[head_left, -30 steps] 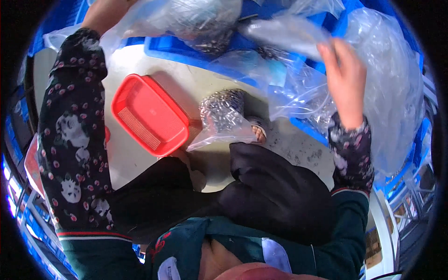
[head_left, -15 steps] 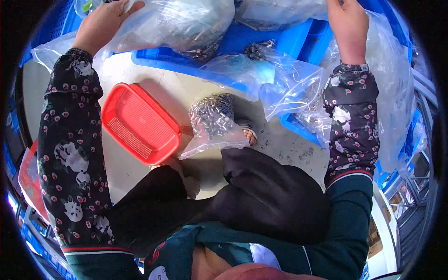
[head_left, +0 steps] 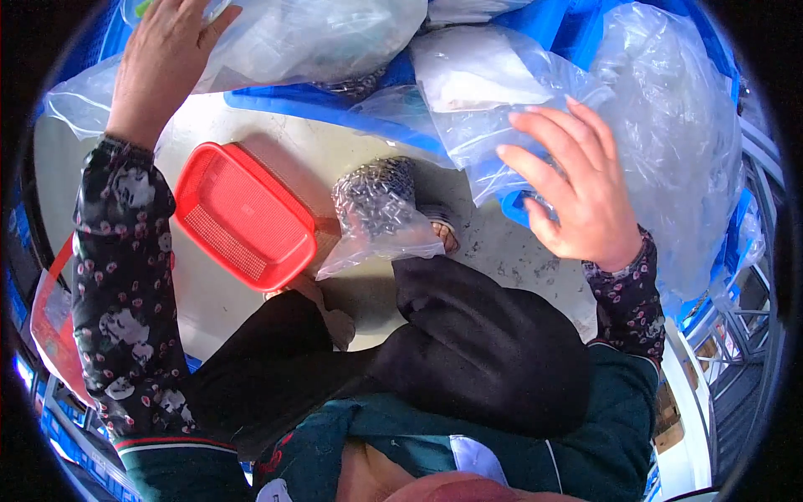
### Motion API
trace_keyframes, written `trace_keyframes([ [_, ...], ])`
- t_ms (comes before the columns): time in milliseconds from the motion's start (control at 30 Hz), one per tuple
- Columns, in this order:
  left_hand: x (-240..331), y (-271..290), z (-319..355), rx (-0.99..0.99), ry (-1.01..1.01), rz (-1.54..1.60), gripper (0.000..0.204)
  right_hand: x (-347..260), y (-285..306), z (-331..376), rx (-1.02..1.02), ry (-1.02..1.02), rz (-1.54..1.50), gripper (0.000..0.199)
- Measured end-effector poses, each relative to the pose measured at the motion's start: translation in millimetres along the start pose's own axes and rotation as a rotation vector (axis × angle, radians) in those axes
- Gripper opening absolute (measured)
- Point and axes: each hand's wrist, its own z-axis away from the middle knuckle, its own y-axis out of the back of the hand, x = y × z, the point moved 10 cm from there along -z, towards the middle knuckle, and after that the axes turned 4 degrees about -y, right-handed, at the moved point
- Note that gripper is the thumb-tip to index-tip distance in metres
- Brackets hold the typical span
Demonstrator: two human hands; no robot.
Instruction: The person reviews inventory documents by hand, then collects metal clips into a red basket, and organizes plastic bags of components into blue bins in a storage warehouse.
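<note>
My right hand (head_left: 573, 180) is open, its fingers spread over the edge of a clear plastic bag (head_left: 493, 125) with a white sheet (head_left: 481, 71) in it. My left hand (head_left: 167, 63) is at the upper left, beside a large clear bag (head_left: 326, 42). Its thumb stands apart from the fingers, whose tips are partly cut off by the picture's edge. Blue trays (head_left: 293, 105) lie under the bags. On the floor between my feet stands a clear bag of small metal pieces (head_left: 372, 201).
A red plastic basket (head_left: 242, 213) sits on the floor, left of the bag of metal pieces. Crumpled clear plastic (head_left: 669, 142) hangs at the right, next to metal racks (head_left: 744, 293). Another red container (head_left: 54, 335) is at the far left.
My right hand has come down and nearer from the top, and its fingers have spread. The bag with the white sheet now lies near it. My left hand has shifted slightly left and nearer.
</note>
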Motion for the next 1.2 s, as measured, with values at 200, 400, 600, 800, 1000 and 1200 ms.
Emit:
trace_keyframes([
  [200,95,104,-9,0.435,-0.061,-0.073,0.027,45,-22,-15,0.056,0.000,0.420,0.052],
  [400,188,54,-28,0.058,-0.387,0.452,0.061,117,4,-71,0.362,-0.374,0.061,0.012],
  [600,181,10,-23,-0.006,-0.161,0.476,0.057,138,11,-85,0.280,-0.560,0.159,0.021],
  [800,148,-8,-8,-0.126,-0.021,0.474,0.036,150,4,-96,0.400,-0.583,0.122,0.028],
  [1000,128,12,-32,0.182,-0.060,0.563,0.024,155,-1,-97,0.368,-0.610,0.084,0.028],
  [1200,111,-12,-40,0.051,0.091,0.809,0.023,156,2,-92,0.333,-0.641,0.057,0.028],
])
